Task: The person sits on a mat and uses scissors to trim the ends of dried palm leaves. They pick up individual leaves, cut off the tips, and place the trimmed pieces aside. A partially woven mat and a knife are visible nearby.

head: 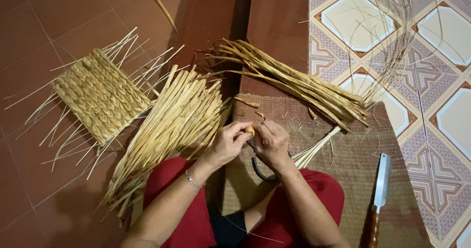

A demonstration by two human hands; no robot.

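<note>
Over mat, fingers (240, 128) pinching, seemingly, straw tip (250, 129)

Warm, dim indoor light; soft shadows deepen at lower left; focus sharp, edges slightly darkened.

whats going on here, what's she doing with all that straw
A person sits on a woven mat, both hands together over the lap. The left hand pinches a small pale strip end while the right hand grips dark-handled scissors beneath it. A pile of dried flat strips lies to the left, next to a partly woven panel. Another bundle lies ahead, and a knife rests on the mat.
</note>
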